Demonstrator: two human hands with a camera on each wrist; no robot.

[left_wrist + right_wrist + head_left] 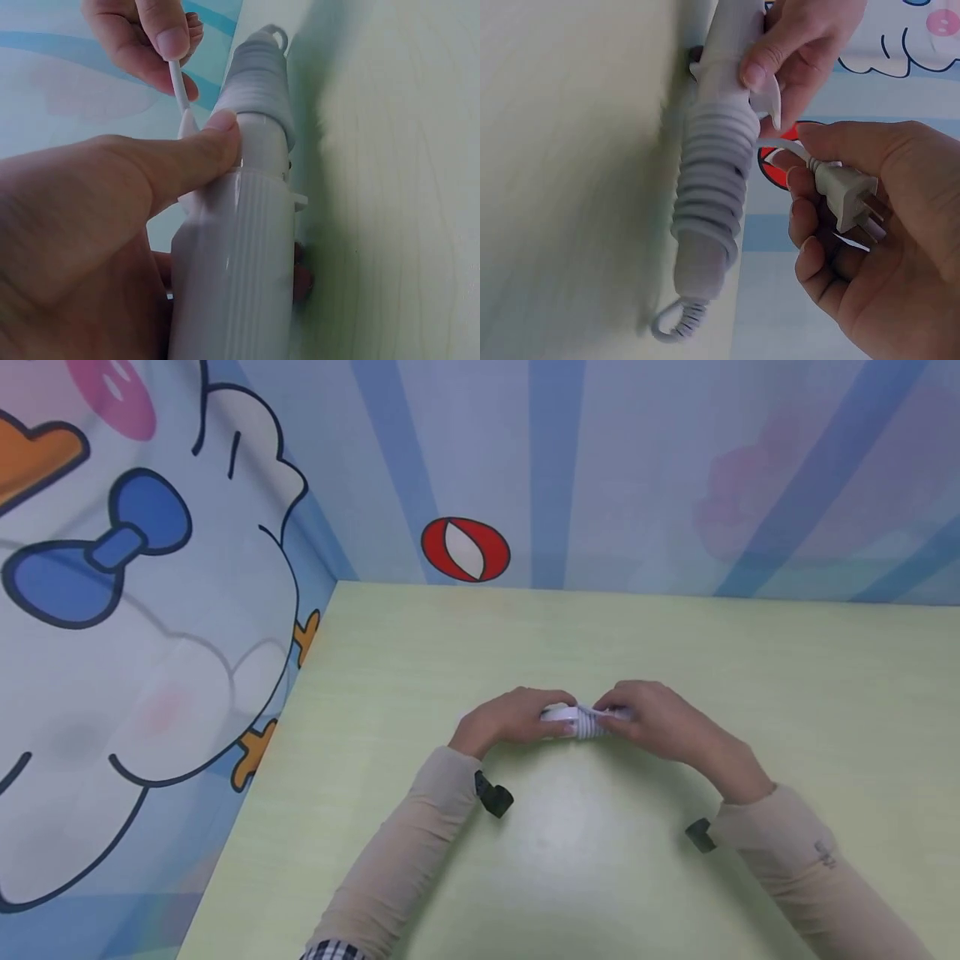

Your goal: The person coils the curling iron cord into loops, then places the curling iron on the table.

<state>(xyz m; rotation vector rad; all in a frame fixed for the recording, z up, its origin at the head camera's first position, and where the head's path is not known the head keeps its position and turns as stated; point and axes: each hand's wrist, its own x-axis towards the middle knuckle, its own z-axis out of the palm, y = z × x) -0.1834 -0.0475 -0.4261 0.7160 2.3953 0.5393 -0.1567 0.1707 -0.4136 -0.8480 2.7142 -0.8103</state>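
A white curling iron (558, 717) lies crosswise between the hands, low over the table. My left hand (513, 714) grips its thicker, ribbed part (240, 277), the thumb lying along it beside a small lever (770, 101). The white power cord (712, 172) is wound in several close turns around the handle, whose tip ends in a small coiled stretch of cord (686, 321). Its free end runs from the windings to my right hand (663, 722). There the thumb and fingers pinch the cord by the two-pin plug (846, 193), which sits inside the curled palm.
The pale yellow-green table (420, 643) spreads around both hands. Behind it stands a blue striped wall (630, 485) with a red ball print (491, 547). At the left is a cartoon-printed panel (150, 710). Each sleeve carries a small black wrist camera (495, 797).
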